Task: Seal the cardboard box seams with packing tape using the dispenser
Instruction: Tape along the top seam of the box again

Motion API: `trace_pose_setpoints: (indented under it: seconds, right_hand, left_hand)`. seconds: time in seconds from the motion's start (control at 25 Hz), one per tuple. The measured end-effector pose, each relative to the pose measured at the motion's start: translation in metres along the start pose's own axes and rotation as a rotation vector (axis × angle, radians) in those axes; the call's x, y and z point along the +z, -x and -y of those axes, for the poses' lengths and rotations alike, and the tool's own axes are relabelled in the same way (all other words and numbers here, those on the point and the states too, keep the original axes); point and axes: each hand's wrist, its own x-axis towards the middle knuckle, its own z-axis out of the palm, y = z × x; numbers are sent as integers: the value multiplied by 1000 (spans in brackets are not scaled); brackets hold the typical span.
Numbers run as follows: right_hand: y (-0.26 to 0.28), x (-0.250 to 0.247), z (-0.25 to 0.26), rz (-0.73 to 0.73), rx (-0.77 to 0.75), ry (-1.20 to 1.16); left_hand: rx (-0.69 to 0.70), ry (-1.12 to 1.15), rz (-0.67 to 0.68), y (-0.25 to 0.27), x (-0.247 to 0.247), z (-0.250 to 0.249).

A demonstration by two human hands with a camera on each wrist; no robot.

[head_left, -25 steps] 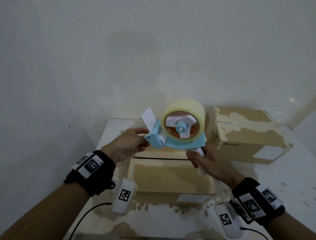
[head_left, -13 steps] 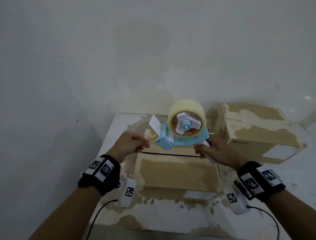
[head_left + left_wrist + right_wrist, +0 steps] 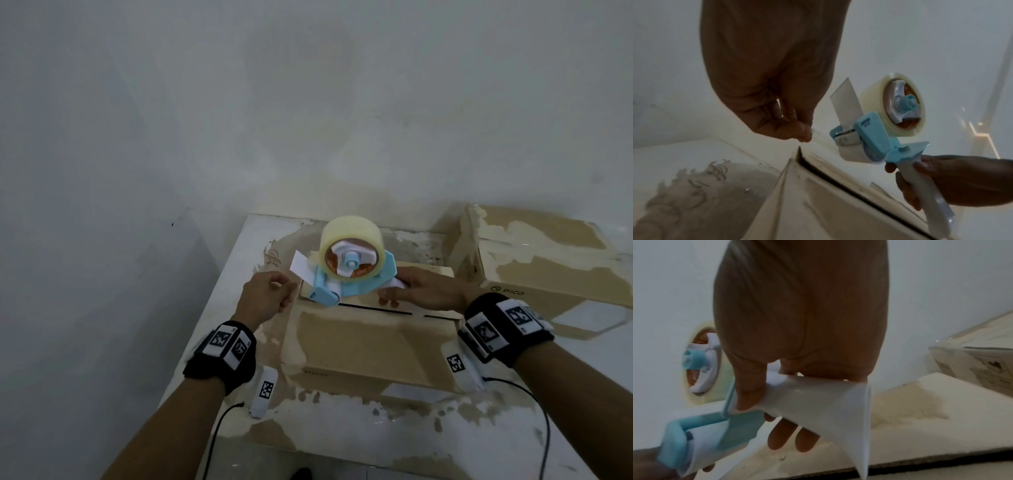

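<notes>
While our right hand [image 3: 421, 291] clenches the dispenser [image 3: 349, 270] handle at frame centre above the box [image 3: 370, 342] seam and our left hand [image 3: 267, 298] pinches the tape end, slack could wrinkle the strip off-seam.

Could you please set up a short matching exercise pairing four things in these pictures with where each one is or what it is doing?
1. left hand
2. right hand
3. tape dispenser
4. second box

a. above the near box's seam
b. pinches the tape's loose end
c. right of the near box
d. grips the white handle

Pairs: 1-b, 2-d, 3-a, 4-c
</notes>
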Motion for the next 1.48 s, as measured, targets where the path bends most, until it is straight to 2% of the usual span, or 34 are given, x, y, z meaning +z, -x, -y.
trace_pose_setpoints:
  seconds: [0.24,0.52,0.64,0.76,0.92,1.04,1.16,1.32,1.48]
  right_hand:
    - [-15,8,9,41,46,40]
    - [-22,11,0,60,50,63]
    - [-24,12,-2,60,47,60]
    - [-23,12,-1,54,51,40]
    - [-22,10,1,17,58,-65]
    - [-21,8,-1,-8,59,-116]
    - [-22,9,-3,14,45,-72]
    - [-26,10,-9,35,53,-20]
    - [-28,11,-13,51,62,7]
  left_hand:
    - [12,28,38,-12,8,29]
    - [28,164,92,-19,20,42]
    - [91,122,42,-16,28,47]
    - [190,18,-89,-11,38,45]
    - [212,79,-238,-7,44,36]
    - [231,74,-242,-9,43,36]
    - [206,70,-235,-10,46,38]
    - [247,89,-250,-11,50,36]
    - [206,111,-273,-9,51,39]
